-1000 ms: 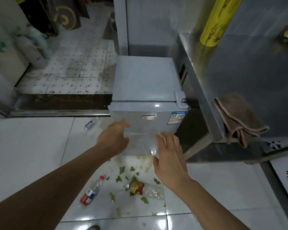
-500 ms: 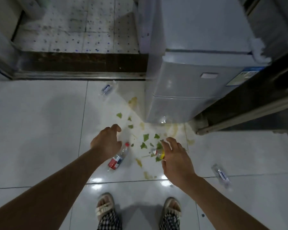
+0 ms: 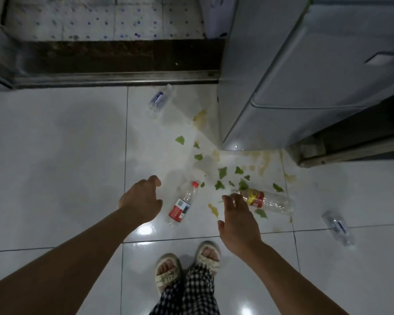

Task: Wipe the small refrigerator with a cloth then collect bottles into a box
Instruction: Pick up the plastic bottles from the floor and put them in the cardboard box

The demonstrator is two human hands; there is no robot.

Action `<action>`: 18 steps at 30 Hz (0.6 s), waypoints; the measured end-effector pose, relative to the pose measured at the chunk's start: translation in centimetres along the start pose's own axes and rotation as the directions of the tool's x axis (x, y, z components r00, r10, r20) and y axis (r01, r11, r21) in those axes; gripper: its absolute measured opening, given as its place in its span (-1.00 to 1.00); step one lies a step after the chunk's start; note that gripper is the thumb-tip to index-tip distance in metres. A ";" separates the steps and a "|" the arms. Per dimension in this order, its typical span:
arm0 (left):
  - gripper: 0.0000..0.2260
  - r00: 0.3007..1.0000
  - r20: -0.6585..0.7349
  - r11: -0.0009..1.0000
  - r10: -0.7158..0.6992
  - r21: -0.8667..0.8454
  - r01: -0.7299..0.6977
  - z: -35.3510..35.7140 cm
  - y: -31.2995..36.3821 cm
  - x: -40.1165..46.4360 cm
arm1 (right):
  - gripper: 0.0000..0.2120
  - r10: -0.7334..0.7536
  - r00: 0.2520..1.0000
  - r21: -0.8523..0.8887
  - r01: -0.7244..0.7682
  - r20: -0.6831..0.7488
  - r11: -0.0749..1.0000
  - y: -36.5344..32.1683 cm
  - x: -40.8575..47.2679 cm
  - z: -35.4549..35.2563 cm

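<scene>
On the white tile floor point(image 3: 55, 155) below me, both my hands hang over the mess, holding nothing. My left hand point(image 3: 141, 201) is loosely curled, fingers bent under, just left of the red-label bottle point(image 3: 183, 204), not touching it. That bottle lies on its side, red cap twd the fridge point(image 3: 305, 76). My right hand point(image 3: 238, 220) is spread open, palm down, fingertips over the neck end of the yellow-label bottle point(image 3: 263, 200); can't tell if they touch it. That one lies flat too, base pointing right. Two more clear bottles w/ blue labels lie on the floor: one point(image 3: 160, 99) near the dark door sill point(image 3: 114, 57), left of the fridge, the other point(image 3: 338, 226) well off to my right. Green leaf bits point(image 3: 222, 172) and yellowish stains point(image 3: 199, 117) scatter btwn the fridge's front corner and the bottles. Fridge stands upper right, door shut. My feet in pale sandals point(image 3: 167, 271) and checked trousers point(image 3: 191, 294) show at the bottom edge.
</scene>
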State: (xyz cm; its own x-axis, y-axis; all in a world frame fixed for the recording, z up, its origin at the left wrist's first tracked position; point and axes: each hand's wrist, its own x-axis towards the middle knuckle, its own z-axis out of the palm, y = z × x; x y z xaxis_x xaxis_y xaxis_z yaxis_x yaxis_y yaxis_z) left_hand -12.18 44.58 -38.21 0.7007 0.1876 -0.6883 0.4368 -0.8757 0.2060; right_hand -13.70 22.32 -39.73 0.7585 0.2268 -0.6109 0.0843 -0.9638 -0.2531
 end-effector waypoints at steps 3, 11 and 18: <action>-0.57 1.000 -0.023 1.000 -0.006 -0.016 0.006 -0.8 0.3 1.0 | -0.43 -0.023 1.000 -0.005 0.023 -0.015 1.000 -0.3 2.0 -0.8; -0.57 0.996 -0.081 0.998 -0.042 -0.052 0.038 -4.3 0.9 5.6 | -0.40 -0.041 0.997 -0.007 0.040 -0.068 0.999 -2.5 7.9 -3.6; -0.54 0.995 -0.071 0.994 -0.074 -0.091 0.067 -8.5 -0.9 13.6 | -0.40 -0.043 0.997 0.042 0.046 -0.069 0.998 -6.0 14.9 -5.0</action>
State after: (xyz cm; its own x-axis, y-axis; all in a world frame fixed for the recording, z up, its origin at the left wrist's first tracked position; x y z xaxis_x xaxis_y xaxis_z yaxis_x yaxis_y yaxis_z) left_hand 1.74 51.68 -41.88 0.7050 0.2826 -0.6505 0.5323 -0.8169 0.2221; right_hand 0.31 30.73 -43.55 0.7971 0.2578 -0.5461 0.0918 -0.9455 -0.3123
